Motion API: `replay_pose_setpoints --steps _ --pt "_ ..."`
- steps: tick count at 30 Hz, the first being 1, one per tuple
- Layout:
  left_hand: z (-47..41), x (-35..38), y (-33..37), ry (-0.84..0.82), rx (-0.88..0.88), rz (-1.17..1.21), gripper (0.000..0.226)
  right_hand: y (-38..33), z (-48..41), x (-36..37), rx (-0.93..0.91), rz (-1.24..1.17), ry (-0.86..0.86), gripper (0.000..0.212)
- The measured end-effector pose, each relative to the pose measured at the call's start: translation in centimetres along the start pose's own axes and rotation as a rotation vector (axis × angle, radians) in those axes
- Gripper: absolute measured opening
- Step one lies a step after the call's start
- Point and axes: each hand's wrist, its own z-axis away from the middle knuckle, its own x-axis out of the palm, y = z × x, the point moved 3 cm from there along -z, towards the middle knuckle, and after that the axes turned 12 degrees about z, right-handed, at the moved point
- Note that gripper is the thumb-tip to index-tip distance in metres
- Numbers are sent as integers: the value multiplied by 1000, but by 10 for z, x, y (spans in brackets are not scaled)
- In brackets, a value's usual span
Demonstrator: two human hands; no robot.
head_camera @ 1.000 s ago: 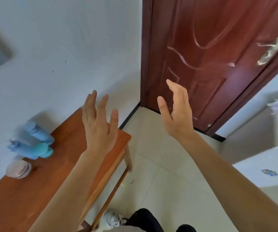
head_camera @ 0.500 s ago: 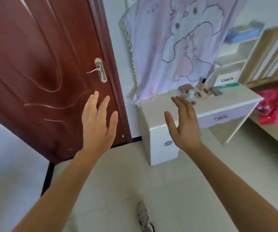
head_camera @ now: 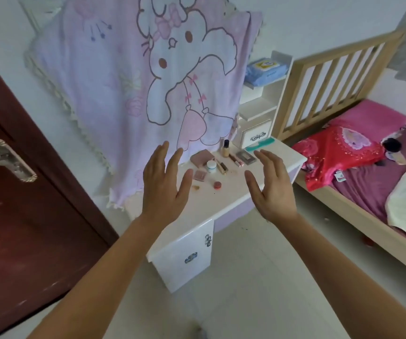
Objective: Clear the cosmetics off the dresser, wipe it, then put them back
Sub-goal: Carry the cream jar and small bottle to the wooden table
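Note:
A white dresser stands against the wall ahead. Cosmetics lie at the back of its top: a foundation bottle, a white jar, a pink box, a small pink compact, a red round pot, a grey palette, lip tubes and a teal comb. My left hand and my right hand are raised in front of the dresser, fingers straight, holding nothing.
A pink cartoon cloth hangs over the dresser's back. A dark red door is at the left. A wooden bed with pink bedding stands at the right. White shelves hold a blue wipes pack. Tiled floor lies below.
The view has swung right from the wooden bench and door to the dresser, which now looks closer. Both hands stay raised and empty.

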Motion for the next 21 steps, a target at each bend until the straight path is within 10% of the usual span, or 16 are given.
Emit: replay_pose_setpoints --steps 21 --pt "-167 265 -131 -285 -394 -47 57 243 -176 240 140 -25 -391 51"
